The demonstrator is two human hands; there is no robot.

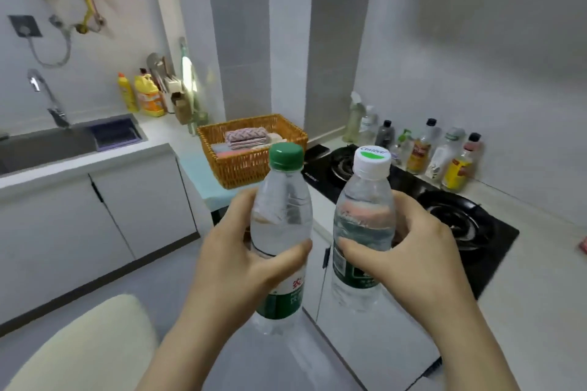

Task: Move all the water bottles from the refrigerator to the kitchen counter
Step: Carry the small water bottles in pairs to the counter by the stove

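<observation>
Fingers [292, 251] round two bottles [281, 216], basket [241, 168], stove [457, 219] ahead

sink [47, 149] left | basket [254, 168] centre, on counter [540, 295] | stove [470, 225] right, condiment bottles [419, 149] behind

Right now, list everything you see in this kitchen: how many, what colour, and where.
green-capped water bottle: one, clear, in left hand
white-capped water bottle: one, clear, in right hand
basket: one, brown wicker, counter corner, cloths inside
stove: one, black, right counter
condiment bottles: a row, mixed colours, behind stove
sink: one, grey, left counter
detergent bottles: two, yellow, beside sink
tap: one, silver, over sink
hands: two, bare, each gripping a bottle
</observation>
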